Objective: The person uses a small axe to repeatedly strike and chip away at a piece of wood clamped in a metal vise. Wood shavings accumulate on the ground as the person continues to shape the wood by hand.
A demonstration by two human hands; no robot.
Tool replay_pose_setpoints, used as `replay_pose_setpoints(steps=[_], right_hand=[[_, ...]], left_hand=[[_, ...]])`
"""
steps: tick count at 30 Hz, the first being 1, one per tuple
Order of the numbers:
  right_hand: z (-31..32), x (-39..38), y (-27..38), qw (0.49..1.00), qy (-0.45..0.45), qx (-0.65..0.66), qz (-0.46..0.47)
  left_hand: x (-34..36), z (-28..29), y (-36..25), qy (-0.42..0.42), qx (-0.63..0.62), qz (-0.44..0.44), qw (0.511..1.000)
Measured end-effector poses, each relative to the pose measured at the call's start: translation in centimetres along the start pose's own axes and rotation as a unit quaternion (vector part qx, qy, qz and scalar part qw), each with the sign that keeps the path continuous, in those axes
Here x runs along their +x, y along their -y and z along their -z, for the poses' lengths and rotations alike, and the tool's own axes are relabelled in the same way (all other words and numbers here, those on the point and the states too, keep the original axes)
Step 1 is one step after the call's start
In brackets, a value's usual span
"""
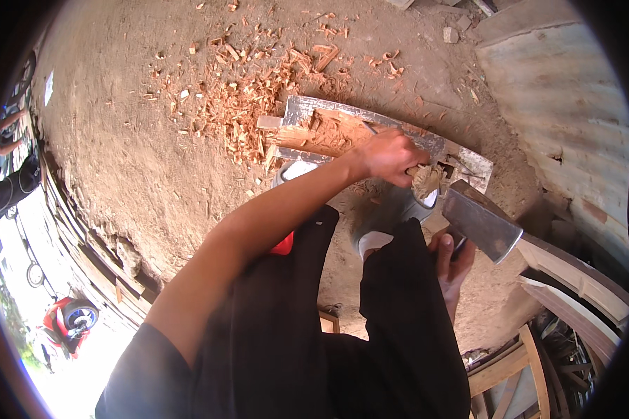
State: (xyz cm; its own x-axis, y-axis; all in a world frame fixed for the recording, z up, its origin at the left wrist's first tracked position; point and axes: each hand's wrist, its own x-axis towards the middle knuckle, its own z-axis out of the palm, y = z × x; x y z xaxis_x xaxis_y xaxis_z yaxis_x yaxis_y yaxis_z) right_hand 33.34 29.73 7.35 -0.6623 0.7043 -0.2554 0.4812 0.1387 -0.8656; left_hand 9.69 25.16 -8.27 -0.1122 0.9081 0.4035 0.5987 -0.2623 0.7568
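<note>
Gripping 1 chisel (pixel 426 181) right of frame centre is the left hand (pixel 396 158); the right hand (pixel 453 261) grips 1 hatchet (pixel 482 222).

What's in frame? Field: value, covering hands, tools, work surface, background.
left_hand: left hand gripping chisel, over the board
right_hand: right hand holding axe-like tool; grip partly hidden
chisel: butt end frayed; tip contact with board unclear
axe-like tool: metal head near the chisel's butt, grip side mostly out of sight
board: greyish edges, reddish wood between
chips: wood chips, heaped on the ground at the board's left end
background: red motorbike far left; corrugated sheet upper right
</note>
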Motion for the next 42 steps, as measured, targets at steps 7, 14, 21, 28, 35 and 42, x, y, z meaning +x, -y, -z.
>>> replay_pose_setpoints(steps=[7,14,21,28,35,42], right_hand=[[-1.0,0.2,2.8,0.984,-0.102,0.073,-0.122],[-0.2,1.2,-1.5,0.988,0.039,-0.148,0.002],[-1.2,0.0,-1.6,0.99,-0.073,-0.096,0.073],[-0.8,1.4,3.8,0.994,-0.045,-0.011,-0.099],[-0.1,3.4,4.5,0.982,0.041,-0.098,-0.155],[-0.3,1.7,4.8,0.993,0.014,-0.003,-0.119]], left_hand=[[-0.5,0.3,-0.4,0.04,0.011,0.02,0.999],[-0.4,0.1,0.1,0.02,-0.009,0.061,0.998],[-0.2,0.3,0.2,-0.039,-0.02,0.076,0.996],[-0.7,0.3,0.2,-0.078,-0.029,0.068,0.994],[-0.7,0.4,0.2,-0.084,-0.017,0.087,0.992],[-0.8,1.0,-0.3,-0.05,-0.029,0.053,0.997]])
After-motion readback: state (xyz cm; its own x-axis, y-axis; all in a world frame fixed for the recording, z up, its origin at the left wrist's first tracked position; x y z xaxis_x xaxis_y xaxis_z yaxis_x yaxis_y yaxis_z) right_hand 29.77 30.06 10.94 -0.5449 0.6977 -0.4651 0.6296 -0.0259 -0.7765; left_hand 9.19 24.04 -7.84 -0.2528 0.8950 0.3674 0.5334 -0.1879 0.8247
